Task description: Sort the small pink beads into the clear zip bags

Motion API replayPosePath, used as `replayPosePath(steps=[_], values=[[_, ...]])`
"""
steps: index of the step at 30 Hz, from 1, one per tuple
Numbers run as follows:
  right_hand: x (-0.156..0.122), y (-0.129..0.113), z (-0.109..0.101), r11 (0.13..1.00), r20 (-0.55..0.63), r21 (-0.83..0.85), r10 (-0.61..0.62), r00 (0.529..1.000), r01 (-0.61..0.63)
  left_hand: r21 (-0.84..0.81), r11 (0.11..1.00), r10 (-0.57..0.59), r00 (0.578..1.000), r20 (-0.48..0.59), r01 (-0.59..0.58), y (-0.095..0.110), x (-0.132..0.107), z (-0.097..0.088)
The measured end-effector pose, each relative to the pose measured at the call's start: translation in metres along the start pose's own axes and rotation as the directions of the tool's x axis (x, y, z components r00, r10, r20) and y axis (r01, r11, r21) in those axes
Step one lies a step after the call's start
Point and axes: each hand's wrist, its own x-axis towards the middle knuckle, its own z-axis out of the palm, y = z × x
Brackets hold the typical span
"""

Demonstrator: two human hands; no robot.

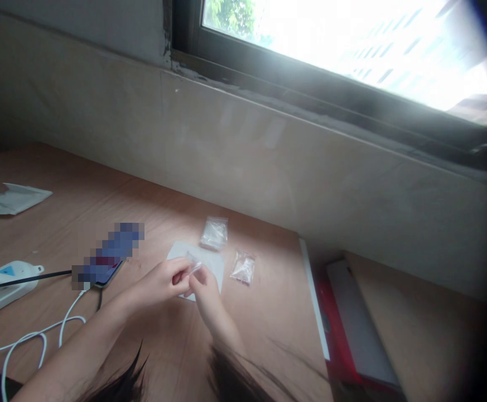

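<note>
My left hand (176, 277) and my right hand (203, 280) meet over a white sheet of paper (215, 262) on the desk. Between their pinched fingertips is a small clear plastic bag (195, 268); its contents are too small to make out. Just beyond the paper's far edge lies a clear zip bag (214, 233) with a pale, whitish filling. Another small clear bag (243, 268), holding something reddish and shiny, rests to the right of my right hand.
At left are a phone (111, 267) with a blurred screen, a white power strip (6, 285) and loose white cables (29, 335). A torn white packet (15, 200) lies farther back. Past the desk's right edge is a red folder (333, 318). A wall and window frame (310, 89) stand behind.
</note>
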Motion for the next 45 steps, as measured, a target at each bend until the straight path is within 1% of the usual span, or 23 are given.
replayPosePath(steps=[3,6,9,12,14,15,17,19,21,22,24,27,29,31,33,35,37,41,45], values=[[0.003,0.005,0.002,0.999,-0.050,-0.030,0.017,0.999,-0.018,-0.008,1.000,0.028,0.999,0.032,-0.028,0.003,-0.003,0.001],[0.002,0.007,0.003,1.000,-0.095,-0.027,0.006,0.995,-0.009,-0.010,0.999,0.039,0.998,0.044,-0.039,0.004,-0.009,0.001],[0.000,0.006,0.000,0.999,-0.146,-0.045,-0.005,0.989,-0.001,-0.041,0.999,0.007,0.999,0.031,-0.006,0.000,-0.014,-0.002],[-0.004,0.003,-0.003,0.998,-0.159,-0.057,-0.007,0.987,-0.002,-0.115,0.989,-0.093,0.996,0.004,0.092,-0.013,-0.018,-0.007],[-0.006,0.003,-0.004,0.998,-0.128,-0.045,0.026,0.991,-0.032,-0.193,0.965,-0.186,0.982,-0.030,0.177,-0.025,-0.021,-0.008],[-0.007,0.004,-0.004,0.998,-0.094,-0.027,0.051,0.994,-0.054,-0.236,0.948,-0.227,0.973,-0.036,0.212,-0.032,-0.023,-0.007],[-0.008,0.008,-0.003,0.995,0.000,0.025,0.093,0.996,-0.093,-0.330,0.900,-0.297,0.955,0.012,0.284,-0.046,-0.029,-0.003],[-0.009,0.015,-0.001,0.989,0.064,0.069,0.125,0.990,-0.130,-0.411,0.835,-0.350,0.930,0.113,0.365,-0.057,-0.035,0.004],[-0.009,0.023,0.001,0.985,0.060,0.080,0.149,0.987,-0.154,-0.468,0.776,-0.391,0.905,0.168,0.422,-0.066,-0.041,0.011],[-0.008,0.028,0.001,0.984,0.033,0.071,0.159,0.987,-0.161,-0.488,0.754,-0.413,0.895,0.168,0.440,-0.070,-0.043,0.014],[-0.007,0.038,0.002,0.987,-0.068,0.045,0.156,0.985,-0.153,-0.519,0.727,-0.459,0.880,0.120,0.450,-0.078,-0.045,0.018],[-0.005,0.049,0.002,0.993,-0.226,0.049,0.114,0.968,-0.105,-0.539,0.715,-0.517,0.856,0.020,0.445,-0.091,-0.045,0.021],[-0.005,0.054,0.003,0.993,-0.257,0.086,0.096,0.962,-0.076,-0.546,0.707,-0.558,0.829,-0.040,0.449,-0.101,-0.043,0.023],[-0.005,0.056,0.003,0.990,-0.234,0.115,0.101,0.967,-0.075,-0.553,0.696,-0.592,0.802,-0.079,0.459,-0.110,-0.042,0.025],[-0.006,0.057,0.004,0.988,-0.175,0.132,0.109,0.979,-0.086,-0.567,0.688,-0.610,0.784,-0.114,0.453,-0.117,-0.042,0.027],[-0.006,0.058,0.004,0.986,-0.112,0.132,0.115,0.987,-0.100,-0.584,0.676,-0.626,0.768,-0.134,0.449,-0.120,-0.042,0.028],[-0.005,0.059,0.005,0.984,-0.087,0.130,0.137,0.987,-0.125,-0.595,0.667,-0.637,0.757,-0.143,0.449,-0.119,-0.043,0.027],[-0.001,0.063,0.002,0.971,-0.093,0.127,0.214,0.972,-0.201,-0.607,0.663,-0.621,0.775,-0.119,0.438,-0.113,-0.043,0.023],[0.001,0.064,-0.002,0.967,-0.089,0.130,0.230,0.969,-0.218,-0.615,0.660,-0.599,0.797,-0.084,0.432,-0.112,-0.043,0.022]])
